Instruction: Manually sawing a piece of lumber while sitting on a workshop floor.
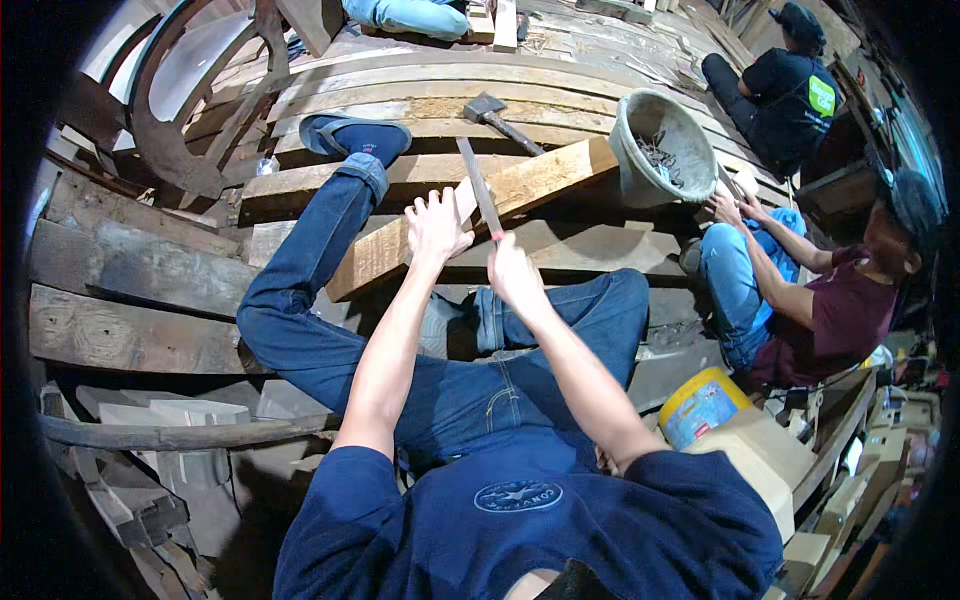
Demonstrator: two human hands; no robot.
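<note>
My right hand (515, 270) is closed round the handle of a long flat metal blade (475, 178), reddish near the grip. The blade slants up and left over a thick squared timber (560, 182); I cannot tell whether it is a knife or a file. A small pale wood piece (464, 199) lies against the timber beside the blade, and my left hand (437, 230) presses and grips it. The timber runs diagonally between my legs. Beyond it lies a hammer (485, 107) with a blocky metal head and a dark handle.
A pale bucket (627, 165) holding nails or metal scraps stands at the timber's far end. A co-worker in maroon (830, 315) sits close on my right; another in black (785, 100) sits farther back. A yellow-lidded tub (705, 405) is by my right elbow. Gaps run between the planks (150, 330).
</note>
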